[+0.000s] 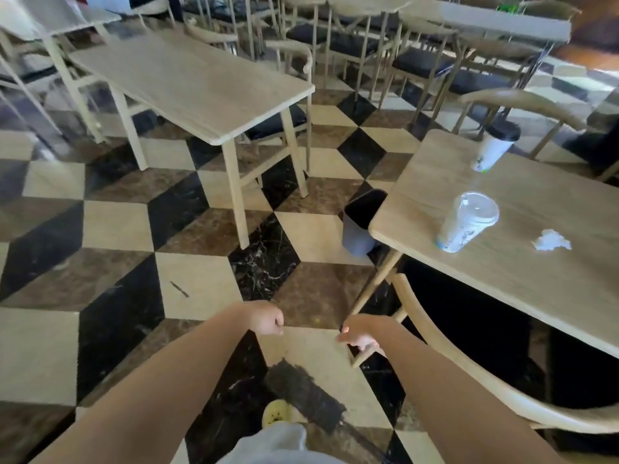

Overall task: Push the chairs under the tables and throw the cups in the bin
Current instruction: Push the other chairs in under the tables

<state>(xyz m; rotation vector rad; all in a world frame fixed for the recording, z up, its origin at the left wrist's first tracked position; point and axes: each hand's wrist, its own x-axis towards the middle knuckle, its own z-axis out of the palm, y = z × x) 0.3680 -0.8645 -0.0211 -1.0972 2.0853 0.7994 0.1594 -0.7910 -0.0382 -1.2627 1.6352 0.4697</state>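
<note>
Two cups are standing on the near tabletop at the right: a clear lidded cup toward its near corner and a white cup with a dark lid farther back. A crumpled napkin is lying just beside the clear cup. A dark bin is sitting on the checkered floor against that tabletop's far-left corner, partly hidden under its edge. A wooden chair is sitting partly tucked under the near side of the tabletop, its curved back rail sweeping toward the camera. Another tabletop is standing well apart across the aisle, with a dark-seated chair under it, and more tables and chairs are crowding the background, blurred.

Both forearms are reaching forward and down over the floor. The left hand is curling into a loose fist, holding nothing and touching nothing. The right hand is resting at the front end of the chair's rail with fingers bent over it; whether they are gripping firmly cannot be told. A yellow shoe is showing below.
</note>
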